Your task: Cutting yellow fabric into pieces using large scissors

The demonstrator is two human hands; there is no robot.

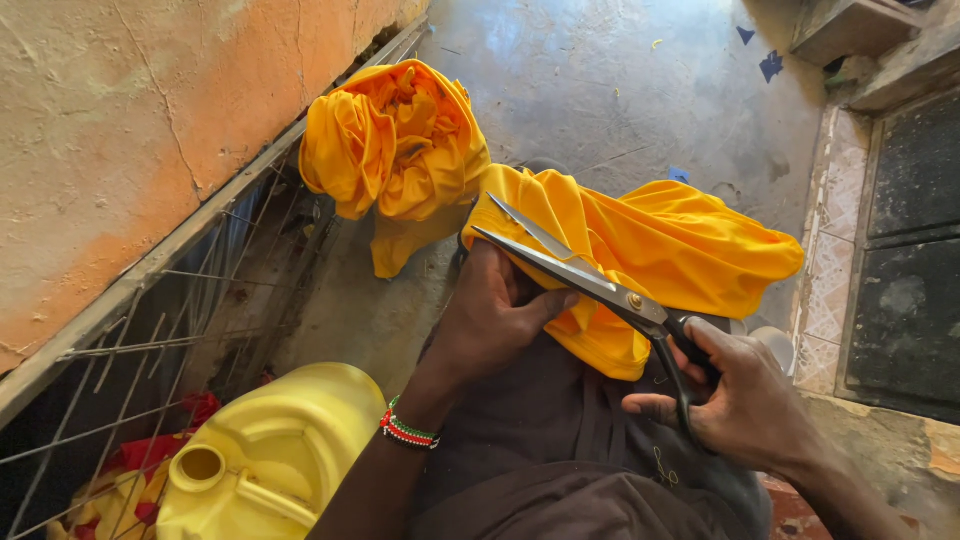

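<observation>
Two bare hands work over the lap of a seated person in dark clothing. The right hand [745,395] reaches in from the lower right, its grip closed through the black loops of a pair of large scissors [590,280], thumb lying along the outer handle. The blades stand open and point up and to the left, away from that grip, with the edge of the yellow cloth [690,250] lying between them. The left hand [495,315], with a beaded wristband [408,430] on its wrist, comes up from below; its grip is closed on the cloth just beneath the blades, the thumb pressed against the fold. The cloth drapes over the knee and spreads to the right of the left grip. Beyond the blade tips, a second bunched heap of yellow cloth [395,145] rests against a wire rack [170,330] below an orange plastered wall [130,130]. The floor [620,90] is grey, worn concrete. A yellow plastic jerrycan [270,460] stands left of the left wrist.
</observation>
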